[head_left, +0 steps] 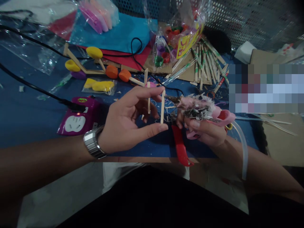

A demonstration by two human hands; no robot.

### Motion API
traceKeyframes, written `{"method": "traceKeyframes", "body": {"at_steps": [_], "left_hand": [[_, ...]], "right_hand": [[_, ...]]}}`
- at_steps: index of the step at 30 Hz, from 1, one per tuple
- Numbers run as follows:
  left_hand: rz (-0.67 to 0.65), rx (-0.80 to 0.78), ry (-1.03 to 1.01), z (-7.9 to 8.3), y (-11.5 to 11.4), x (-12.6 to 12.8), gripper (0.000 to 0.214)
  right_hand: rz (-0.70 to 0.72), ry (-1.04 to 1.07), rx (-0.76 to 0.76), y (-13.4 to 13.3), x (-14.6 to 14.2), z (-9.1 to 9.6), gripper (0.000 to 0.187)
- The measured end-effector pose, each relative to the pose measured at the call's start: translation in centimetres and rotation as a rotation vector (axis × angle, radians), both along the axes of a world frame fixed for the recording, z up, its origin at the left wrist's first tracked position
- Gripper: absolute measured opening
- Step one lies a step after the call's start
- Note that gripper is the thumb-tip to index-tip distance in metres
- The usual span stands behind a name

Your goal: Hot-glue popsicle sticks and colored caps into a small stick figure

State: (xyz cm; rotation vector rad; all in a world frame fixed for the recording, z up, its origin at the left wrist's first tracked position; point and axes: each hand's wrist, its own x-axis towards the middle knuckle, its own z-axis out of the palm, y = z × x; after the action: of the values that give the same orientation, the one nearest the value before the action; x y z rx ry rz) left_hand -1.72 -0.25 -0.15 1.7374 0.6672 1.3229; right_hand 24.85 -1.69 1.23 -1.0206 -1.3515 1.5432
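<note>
My left hand (128, 123), with a metal watch on its wrist, pinches a short wooden stick (162, 107) upright between the fingertips and the thumb. In my right hand (204, 128) is a pink hot glue gun (213, 114), its front half coated in dried glue and fluff. The gun's dark nozzle points left, close to the stick's upper end. A clear glue stick (242, 152) curves out of the gun's back. Behind my left fingers stands another thin wooden stick (148, 98), whose lower part nears my curled fingers. A red-handled tool (180, 145) lies beneath my right hand.
A purple power socket (79, 118) with a black cord sits at left. Beyond are joined sticks with orange caps (111, 72), packed yellow pieces (99, 86), a blue sheet (118, 31), a bag of coloured pieces (163, 52) and a wooden-stick pile (206, 61). Cardboard (282, 139) lies right.
</note>
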Motion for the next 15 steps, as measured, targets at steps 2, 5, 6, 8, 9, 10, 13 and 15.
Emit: {"method": "traceKeyframes", "body": {"at_steps": [2, 5, 6, 8, 9, 10, 13, 15], "left_hand": [[-0.006, 0.006, -0.015, -0.07, 0.12, -0.02, 0.066], [-0.015, 0.018, -0.033, -0.17, 0.21, -0.05, 0.068], [-0.016, 0.017, -0.028, -0.18, 0.2, -0.06, 0.069], [-0.008, 0.012, -0.012, -0.15, 0.14, -0.06, 0.068], [0.001, 0.002, -0.005, -0.11, 0.09, -0.05, 0.068], [0.01, -0.008, -0.002, -0.07, 0.05, -0.03, 0.067], [0.024, 0.006, -0.011, 0.0, 0.02, 0.03, 0.068], [0.023, 0.03, -0.014, -0.05, 0.12, 0.05, 0.068]], "right_hand": [[0.014, 0.001, 0.024, 0.01, 0.0, 0.04, 0.046], [0.032, -0.005, 0.015, 0.03, -0.03, 0.14, 0.047], [0.036, -0.007, 0.014, 0.03, -0.03, 0.18, 0.047], [0.049, -0.002, 0.013, 0.01, -0.01, 0.27, 0.047], [0.055, 0.003, 0.013, -0.01, 0.02, 0.31, 0.046], [0.062, 0.009, 0.012, -0.05, 0.05, 0.34, 0.044], [0.064, 0.034, 0.013, -0.16, 0.2, 0.22, 0.044], [0.06, 0.048, 0.012, -0.19, 0.32, -0.04, 0.045]]}}
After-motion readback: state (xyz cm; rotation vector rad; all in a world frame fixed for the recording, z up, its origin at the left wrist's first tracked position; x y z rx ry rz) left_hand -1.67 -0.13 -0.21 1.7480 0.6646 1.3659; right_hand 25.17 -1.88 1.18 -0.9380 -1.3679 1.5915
